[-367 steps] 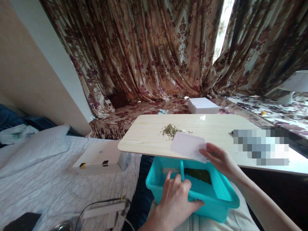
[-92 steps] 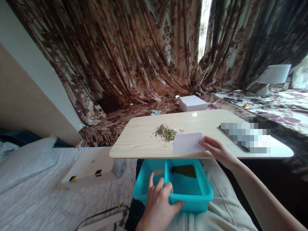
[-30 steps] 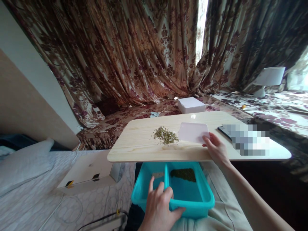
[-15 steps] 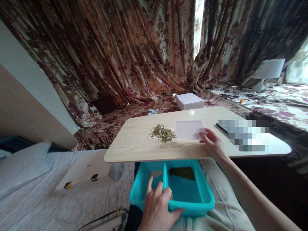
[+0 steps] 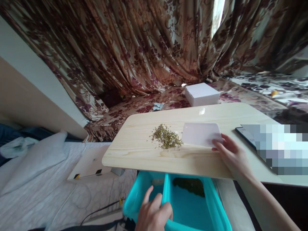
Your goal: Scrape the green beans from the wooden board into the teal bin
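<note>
My right hand (image 5: 231, 152) is closed on the right end of a flat, whitish plastic scraper (image 5: 200, 134), thumb on top. The scraper lies on or just over the wooden board table (image 5: 134, 150). Its left edge meets a loose pile of small green beans mixed with pale bits (image 5: 167, 136). Below the table's near edge sits a turquoise two-compartment bin (image 5: 166, 199). My left hand (image 5: 155, 211) grips it at the divider, near the front, with one finger raised. Dark green beans (image 5: 190, 186) lie in the right compartment; a little pale material (image 5: 157, 182) lies in the left.
A phone-like device (image 5: 245, 136) and a pixelated area are at the table's right. Behind stand a white box (image 5: 202, 94) and patterned curtains (image 5: 144, 48). On the bed at left are a pillow (image 5: 40, 160), a white case (image 5: 89, 163) and a dark cable (image 5: 101, 210).
The view has shifted closer and tilted down. My right hand keeps the scraper by the right side of the pile. My left hand stays at the bin.
</note>
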`<state>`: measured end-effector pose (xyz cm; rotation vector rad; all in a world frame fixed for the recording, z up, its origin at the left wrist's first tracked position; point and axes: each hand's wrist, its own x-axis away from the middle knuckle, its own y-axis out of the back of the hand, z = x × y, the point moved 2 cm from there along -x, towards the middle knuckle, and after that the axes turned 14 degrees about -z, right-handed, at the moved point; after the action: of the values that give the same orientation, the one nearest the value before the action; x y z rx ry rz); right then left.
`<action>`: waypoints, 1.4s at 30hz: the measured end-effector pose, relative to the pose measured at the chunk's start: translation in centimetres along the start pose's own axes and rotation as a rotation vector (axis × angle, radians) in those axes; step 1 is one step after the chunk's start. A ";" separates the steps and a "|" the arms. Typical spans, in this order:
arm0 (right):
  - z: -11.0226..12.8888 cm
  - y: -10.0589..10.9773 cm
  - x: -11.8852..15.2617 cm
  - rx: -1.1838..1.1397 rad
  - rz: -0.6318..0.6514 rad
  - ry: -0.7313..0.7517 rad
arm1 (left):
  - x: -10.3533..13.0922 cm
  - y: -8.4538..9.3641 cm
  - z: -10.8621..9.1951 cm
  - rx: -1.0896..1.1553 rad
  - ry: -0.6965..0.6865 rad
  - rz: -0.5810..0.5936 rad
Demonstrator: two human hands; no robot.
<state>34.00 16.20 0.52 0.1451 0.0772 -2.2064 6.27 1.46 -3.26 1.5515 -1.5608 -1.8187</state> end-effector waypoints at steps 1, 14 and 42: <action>0.0 0.0 0.0 0.016 0.007 -0.002 | -0.2 0.0 0.0 -0.022 -0.006 0.021; -0.7 0.7 0.3 0.227 -0.040 -0.152 | -1.3 0.7 0.1 -0.122 0.044 0.136; 0.3 -0.4 0.5 -0.119 -0.012 -0.020 | 1.8 3.3 1.4 0.058 -0.056 0.025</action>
<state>33.40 16.01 0.77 0.0560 0.1986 -2.2079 3.12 -0.42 -1.62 1.5114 -1.6641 -1.8341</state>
